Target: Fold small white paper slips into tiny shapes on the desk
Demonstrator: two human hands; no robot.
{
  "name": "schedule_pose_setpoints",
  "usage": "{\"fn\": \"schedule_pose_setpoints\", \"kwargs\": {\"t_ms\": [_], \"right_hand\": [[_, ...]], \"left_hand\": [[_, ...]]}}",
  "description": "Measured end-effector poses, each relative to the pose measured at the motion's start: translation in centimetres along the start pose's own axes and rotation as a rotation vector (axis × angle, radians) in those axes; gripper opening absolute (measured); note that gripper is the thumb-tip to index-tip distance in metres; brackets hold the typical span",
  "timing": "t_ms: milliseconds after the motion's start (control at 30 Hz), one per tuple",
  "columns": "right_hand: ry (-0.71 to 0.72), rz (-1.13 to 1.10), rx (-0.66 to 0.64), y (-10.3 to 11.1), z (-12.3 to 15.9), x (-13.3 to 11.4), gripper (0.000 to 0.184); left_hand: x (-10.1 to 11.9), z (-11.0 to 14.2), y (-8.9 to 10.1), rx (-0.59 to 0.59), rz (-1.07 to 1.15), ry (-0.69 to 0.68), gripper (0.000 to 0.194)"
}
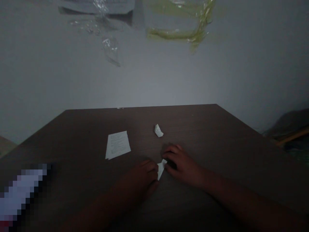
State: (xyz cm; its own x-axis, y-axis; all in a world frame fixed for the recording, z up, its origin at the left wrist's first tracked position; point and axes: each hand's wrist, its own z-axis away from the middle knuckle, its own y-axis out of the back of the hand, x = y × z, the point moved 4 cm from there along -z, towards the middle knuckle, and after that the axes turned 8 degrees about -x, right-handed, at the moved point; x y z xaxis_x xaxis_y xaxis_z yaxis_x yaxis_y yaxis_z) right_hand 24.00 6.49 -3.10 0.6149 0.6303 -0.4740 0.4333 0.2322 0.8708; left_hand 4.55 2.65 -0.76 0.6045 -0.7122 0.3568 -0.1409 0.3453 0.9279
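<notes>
A small folded piece of white paper (161, 170) lies low over the table between my two hands. My left hand (147, 175) grips its left side, with the fingers curled and covering part of it. At the upper right corner of the paper, the bent thumb and fingers of my right hand (183, 164) close around the tip. Just beyond my hands rests another folded white paper (158, 130), standing slightly off the surface. To the left lie a few flat sheets of printed paper (118, 145), loosely stacked.
The dark brown table (84, 129) meets a pale wall (154, 77) at its far edge. A pixelated, light-coloured object (21, 190) sits at the lower left. Clear and yellowish tape (173, 33) sticks to the wall. Dark items (292, 125) are beyond the right edge.
</notes>
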Motion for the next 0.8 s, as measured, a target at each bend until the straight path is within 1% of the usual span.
{"fn": "schedule_pose_setpoints", "kwargs": {"t_ms": [100,167,267,400,467,667,800], "right_hand": [[-0.014,-0.021,-0.015,0.2,0.1,-0.4,0.016],[-0.02,-0.039,-0.026,0.3,0.2,-0.5,0.016],[-0.038,-0.071,-0.018,0.3,0.2,-0.4,0.016],[-0.021,-0.101,-0.007,0.2,0.3,-0.2,0.015],[-0.006,-0.122,0.001,0.0,0.3,-0.1,0.016],[-0.002,-0.161,0.015,-0.1,0.5,0.0,0.015],[-0.045,-0.162,0.028,0.0,0.5,0.1,0.023]], "left_hand": [[-1.0,-0.2,-0.2,0.04,0.067,-0.007,0.015],[-1.5,-0.1,-0.4,0.076,0.123,-0.009,0.015],[-2.1,0.1,-0.6,0.116,0.137,0.036,0.017],[-2.3,0.3,-0.8,0.132,0.113,0.112,0.046],[-2.4,0.3,-0.9,0.121,0.108,0.123,0.052],[-2.4,0.3,-0.8,0.099,0.101,0.107,0.032],[-2.2,0.4,-0.3,0.101,0.145,0.103,0.034]]}}
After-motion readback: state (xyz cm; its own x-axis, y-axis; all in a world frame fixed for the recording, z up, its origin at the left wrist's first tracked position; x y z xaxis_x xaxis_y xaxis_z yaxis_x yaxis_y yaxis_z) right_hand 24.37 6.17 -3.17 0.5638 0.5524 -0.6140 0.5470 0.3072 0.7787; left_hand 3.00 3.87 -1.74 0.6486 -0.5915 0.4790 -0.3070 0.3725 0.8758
